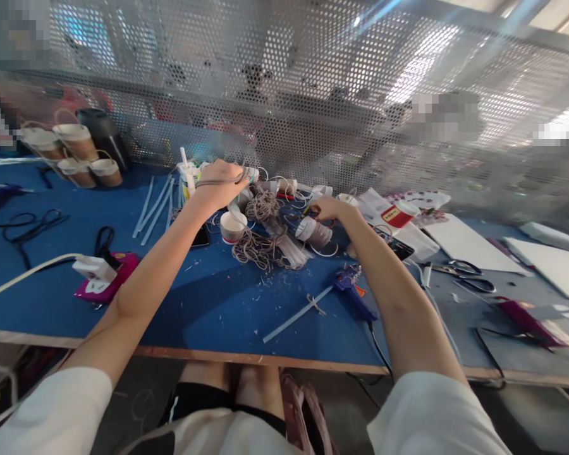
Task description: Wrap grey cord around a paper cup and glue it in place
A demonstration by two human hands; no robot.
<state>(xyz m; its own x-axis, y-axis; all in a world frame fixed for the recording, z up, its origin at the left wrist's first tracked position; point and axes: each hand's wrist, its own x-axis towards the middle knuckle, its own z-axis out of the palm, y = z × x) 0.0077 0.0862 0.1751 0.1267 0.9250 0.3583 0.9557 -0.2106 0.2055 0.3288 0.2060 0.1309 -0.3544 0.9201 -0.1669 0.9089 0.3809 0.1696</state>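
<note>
My left hand (222, 179) is over the back of the pile, with a grey-brown cord across its fingers; the fingers look curled round the cord. My right hand (329, 208) reaches to the back of the pile, just above a spool of cord (314, 233). Its fingers are bent round something small and dark that I cannot make out. Between the hands lie tangled brown cords (256, 249), a white paper cup (233, 226) and clear plastic bags (293, 251). A blue glue gun (355, 292) with a long glue stick lies in front of my right forearm.
Cups with handles (78, 142) and a black bottle (103, 136) stand at the back left. Loose glue sticks (155, 208) and a magenta power strip (109, 278) lie left. Scissors (464, 272), white sheets (474, 243) and cables are on the right. A perforated metal screen (284, 82) closes the back.
</note>
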